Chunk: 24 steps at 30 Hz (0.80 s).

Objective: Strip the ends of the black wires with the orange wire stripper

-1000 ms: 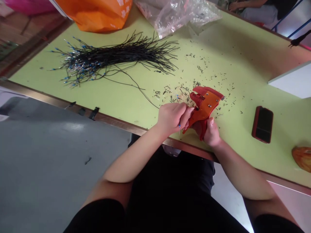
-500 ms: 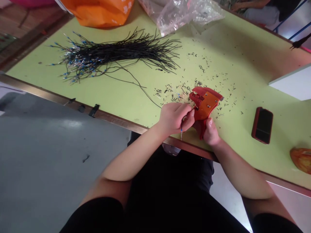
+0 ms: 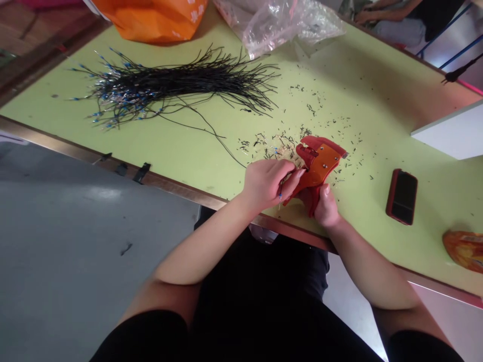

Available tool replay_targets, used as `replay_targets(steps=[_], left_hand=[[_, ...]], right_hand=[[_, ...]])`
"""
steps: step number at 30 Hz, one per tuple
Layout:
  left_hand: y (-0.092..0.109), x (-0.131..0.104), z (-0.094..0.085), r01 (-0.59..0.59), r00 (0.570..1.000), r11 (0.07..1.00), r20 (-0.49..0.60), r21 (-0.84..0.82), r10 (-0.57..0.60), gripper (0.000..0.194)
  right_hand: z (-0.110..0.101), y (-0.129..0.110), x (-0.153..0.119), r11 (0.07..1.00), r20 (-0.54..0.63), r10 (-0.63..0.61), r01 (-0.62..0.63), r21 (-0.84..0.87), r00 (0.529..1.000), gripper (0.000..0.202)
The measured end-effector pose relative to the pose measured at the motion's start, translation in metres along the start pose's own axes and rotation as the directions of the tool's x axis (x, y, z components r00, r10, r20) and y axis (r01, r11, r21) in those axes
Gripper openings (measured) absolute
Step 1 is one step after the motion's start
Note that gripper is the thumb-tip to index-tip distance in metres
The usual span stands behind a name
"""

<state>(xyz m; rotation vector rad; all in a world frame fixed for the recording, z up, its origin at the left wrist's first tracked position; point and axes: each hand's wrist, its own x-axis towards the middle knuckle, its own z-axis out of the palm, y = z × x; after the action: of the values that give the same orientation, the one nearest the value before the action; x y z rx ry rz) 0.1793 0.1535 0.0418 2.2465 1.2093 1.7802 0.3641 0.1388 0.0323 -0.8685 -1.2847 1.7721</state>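
Observation:
My left hand (image 3: 268,182) is closed in a pinch on a thin black wire (image 3: 280,193), whose blue-collared metal end hangs below the fingers. Its fingertips are right beside the red-orange wire stripper (image 3: 320,162). My right hand (image 3: 326,207) grips the stripper's handles from below, thumb on the near side; its other fingers are hidden. The stripper's jaws point up and left over the table. Behind my left hand lies a big bundle of black wires (image 3: 188,78) with blue and silver terminals at the left end. Small black offcuts (image 3: 285,138) are scattered around the stripper.
On the yellow-green table (image 3: 204,161) a phone (image 3: 403,197) lies to the right, near an orange package (image 3: 464,250). An orange bag (image 3: 154,20) and clear plastic bags (image 3: 279,27) sit at the back. A white panel (image 3: 453,131) stands at right. Another person's arm (image 3: 388,12) shows at top right.
The left fingers have shifted slightly beside the stripper, and the dangling wire end sits a little higher. More of the stripper's lower handle shows. The whole view has moved slightly.

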Motion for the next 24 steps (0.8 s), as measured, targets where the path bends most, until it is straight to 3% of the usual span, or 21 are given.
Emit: replay_targets(steps=[6, 14, 24], left_hand=[[0.003, 0.002, 0.000, -0.008, 0.999, 0.999, 0.046, 0.047, 0.005, 0.040], [0.003, -0.001, -0.001, 0.007, 0.998, 1.000, 0.066, 0.009, -0.008, 0.017], [0.006, 0.003, -0.002, -0.070, 0.995, 0.995, 0.075, 0.076, 0.065, 0.031]], right_hand=[[-0.003, 0.009, -0.002, 0.999, -0.074, -0.004, 0.000, -0.049, 0.997, 0.077], [-0.008, 0.016, -0.001, 0.998, -0.032, -0.011, 0.009, -0.055, 0.999, 0.078], [-0.007, 0.013, -0.001, 0.998, -0.009, -0.051, 0.050, -0.032, 0.999, 0.070]])
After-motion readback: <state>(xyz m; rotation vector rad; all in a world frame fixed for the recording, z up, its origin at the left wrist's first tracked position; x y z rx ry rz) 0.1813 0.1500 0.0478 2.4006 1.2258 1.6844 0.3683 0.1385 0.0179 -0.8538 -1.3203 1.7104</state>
